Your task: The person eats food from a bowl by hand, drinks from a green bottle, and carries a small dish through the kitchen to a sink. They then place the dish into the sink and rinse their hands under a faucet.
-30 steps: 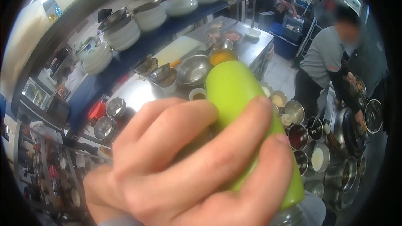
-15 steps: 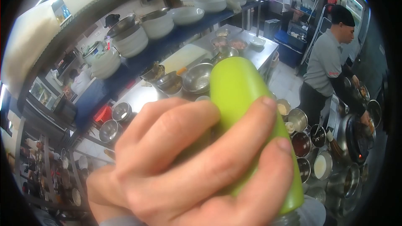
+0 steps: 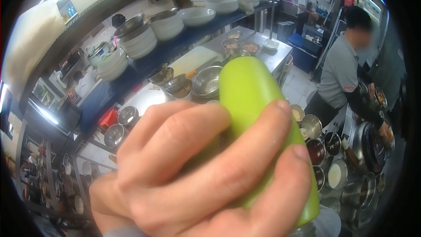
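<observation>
Since the green cylinder (image 3: 250, 87) fills the foreground just right of centre in my head view, I take all clock hours about its middle. Its long axis tilts, one end toward 11 o'clock, the other toward 5, where a clear ridged piece (image 3: 307, 229) shows at the frame's lower edge. Left hand (image 3: 188, 171): enters from 8 o'clock, back of the hand toward me, its fingers (image 3: 245, 162) wrapped around the cylinder. I see two fingertips lying on the near surface; the upper fingers curl so that their tips are hidden. Right hand: I cannot tell its state from this feed. Pale grey cloth (image 3: 329, 220) lies at 5 o'clock, just beside the lower end.

Surroundings: beyond the hand, a steel tabletop (image 3: 280, 56) carries a wide steel bowl (image 3: 208, 83) and a pale board (image 3: 197, 58) toward 11 o'clock, and a white dish (image 3: 271, 44) at 12. White bowls (image 3: 221, 4) line a shelf at 11. I log a red container (image 3: 108, 117) at 9, steel pots (image 3: 311, 125) near 3, and a person in a grey shirt (image 3: 337, 70) at 2, well apart.
</observation>
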The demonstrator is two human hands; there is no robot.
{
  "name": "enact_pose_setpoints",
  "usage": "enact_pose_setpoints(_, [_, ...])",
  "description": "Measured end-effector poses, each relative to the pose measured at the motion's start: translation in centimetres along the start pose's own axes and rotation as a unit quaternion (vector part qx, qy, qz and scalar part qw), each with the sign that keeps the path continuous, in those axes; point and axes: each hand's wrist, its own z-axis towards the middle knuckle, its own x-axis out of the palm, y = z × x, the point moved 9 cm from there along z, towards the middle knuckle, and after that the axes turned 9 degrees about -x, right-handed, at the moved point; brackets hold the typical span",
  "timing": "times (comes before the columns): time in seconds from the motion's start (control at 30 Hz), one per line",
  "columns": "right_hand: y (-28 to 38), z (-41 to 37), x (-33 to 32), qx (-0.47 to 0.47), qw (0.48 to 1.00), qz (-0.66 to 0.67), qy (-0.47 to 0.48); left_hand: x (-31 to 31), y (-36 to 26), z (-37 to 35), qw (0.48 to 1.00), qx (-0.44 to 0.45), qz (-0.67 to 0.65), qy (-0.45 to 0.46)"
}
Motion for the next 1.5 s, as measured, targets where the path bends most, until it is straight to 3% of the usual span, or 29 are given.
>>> enact_pose_setpoints(0.1, [-1.2,0.9,0.4,-0.031,0.999,-0.039,-0.005,-0.1,-0.1,-0.1,1.0,0.001,-0.003,-0.003])
enact_pose_setpoints(0.2, [-0.4,0.2,0.1,-0.001,1.0,-0.019,-0.007,-0.3,-0.1,-0.2,1.0,0.004,-0.001,-0.003])
enact_pose_setpoints(0.3, [-3.5,1.9,1.0,-0.061,0.996,-0.037,-0.047,-0.6,-0.2,-0.2,1.0,0.003,0.002,-0.005])
enact_pose_setpoints(0.4, [-4.8,2.9,2.0,-0.068,0.997,-0.041,-0.003,-0.8,-0.4,-0.2,1.0,0.004,0.008,-0.008])
enact_pose_setpoints(0.5, [-3.1,1.3,1.5,0.041,0.996,-0.05,0.055,-0.9,-0.5,-0.2,1.0,0.004,0.015,-0.012])
enact_pose_setpoints(0.6, [-1.9,1.3,0.8,-0.042,0.998,-0.02,-0.034,-0.9,-0.8,-0.1,1.0,0.004,0.019,-0.015])
enact_pose_setpoints(0.7, [-2.0,1.2,1.3,-0.006,1.0,0.002,0.02,-1.0,-1.0,0.2,1.0,0.003,0.024,-0.015])
enact_pose_setpoints(0.9, [-2.3,1.0,1.3,0.017,1.0,-0.006,0.025,-1.0,-1.0,0.3,1.0,0.001,0.022,-0.005])
enact_pose_setpoints(1.17, [-2.4,2.0,1.2,-0.174,0.983,-0.034,-0.055,0.0,-1.0,0.2,1.0,0.008,-0.003,0.001])
enact_pose_setpoints(1.3, [-3.7,2.3,1.9,-0.11,0.994,-0.021,-0.01,0.4,-0.8,0.1,1.0,0.011,-0.013,0.007])
enact_pose_setpoints(1.5, [-4.4,3.0,2.1,-0.111,0.993,-0.036,0.001,0.5,-0.6,-0.1,1.0,0.017,-0.021,0.011])
